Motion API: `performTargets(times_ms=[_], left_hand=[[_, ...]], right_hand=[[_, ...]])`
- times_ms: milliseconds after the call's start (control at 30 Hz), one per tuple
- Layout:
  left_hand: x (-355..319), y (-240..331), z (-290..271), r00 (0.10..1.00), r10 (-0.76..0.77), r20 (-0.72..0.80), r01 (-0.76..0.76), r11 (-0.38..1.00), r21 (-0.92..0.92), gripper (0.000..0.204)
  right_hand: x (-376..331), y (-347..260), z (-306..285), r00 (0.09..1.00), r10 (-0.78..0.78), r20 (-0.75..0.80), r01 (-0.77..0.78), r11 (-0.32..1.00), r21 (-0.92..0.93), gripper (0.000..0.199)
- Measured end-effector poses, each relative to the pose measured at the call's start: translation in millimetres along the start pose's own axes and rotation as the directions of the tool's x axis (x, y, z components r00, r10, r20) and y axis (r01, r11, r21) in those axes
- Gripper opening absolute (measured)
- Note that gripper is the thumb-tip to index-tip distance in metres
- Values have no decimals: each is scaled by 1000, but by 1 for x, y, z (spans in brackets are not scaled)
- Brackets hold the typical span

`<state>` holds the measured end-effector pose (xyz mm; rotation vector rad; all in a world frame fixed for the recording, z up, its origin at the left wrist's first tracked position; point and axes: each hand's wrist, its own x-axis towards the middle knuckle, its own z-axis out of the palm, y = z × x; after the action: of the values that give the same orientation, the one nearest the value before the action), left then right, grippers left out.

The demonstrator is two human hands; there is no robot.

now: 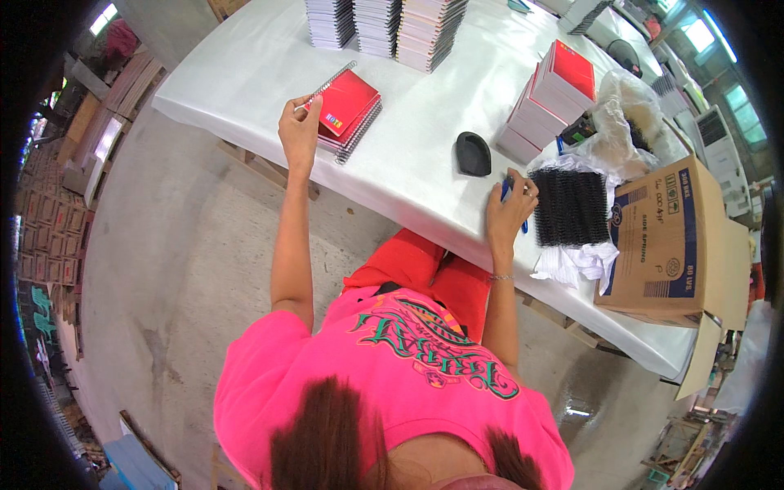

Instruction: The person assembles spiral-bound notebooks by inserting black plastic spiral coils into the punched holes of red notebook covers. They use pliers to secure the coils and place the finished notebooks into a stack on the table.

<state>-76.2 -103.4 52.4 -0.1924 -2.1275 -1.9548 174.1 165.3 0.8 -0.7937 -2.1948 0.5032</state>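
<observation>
My left hand (300, 126) rests on the near corner of a red spiral notebook (347, 102) that tops a small pile on the white table (245, 73), fingers closed on its edge. My right hand (510, 211) lies on the table's near edge and grips a blue tool (507, 192), just left of a bundle of black spiral wire bindings (570, 206) on white paper. A black dish-shaped object (473, 153) sits between my hands.
Tall stacks of notebooks (384, 24) stand at the far side. A red-topped stack (555, 94) and a clear plastic bag (629, 114) are at the right, with an open cardboard box (674, 237) beyond the wires. Grey concrete floor lies to the left.
</observation>
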Motion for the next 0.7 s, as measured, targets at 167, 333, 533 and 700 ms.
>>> performTargets(times_ms=[167,333,533,700], left_hand=[[-2,-16,-3,990,110,-86,-84,963,257,37],[1,-36,-9,999,1,-32,5,985,174,35],[-1,-45,-10,996,-94,5,94,994,54,34],[0,-56,-9,998,-67,8,67,998,13,32]], right_hand=[[-1,5,-1,1000,-28,10,28,999,-17,31],[-2,-2,-3,1000,-7,4,7,1000,3,25],[-2,3,-1,999,-28,17,28,1000,-6,18],[-2,3,-1,999,-35,36,35,999,-5,16]])
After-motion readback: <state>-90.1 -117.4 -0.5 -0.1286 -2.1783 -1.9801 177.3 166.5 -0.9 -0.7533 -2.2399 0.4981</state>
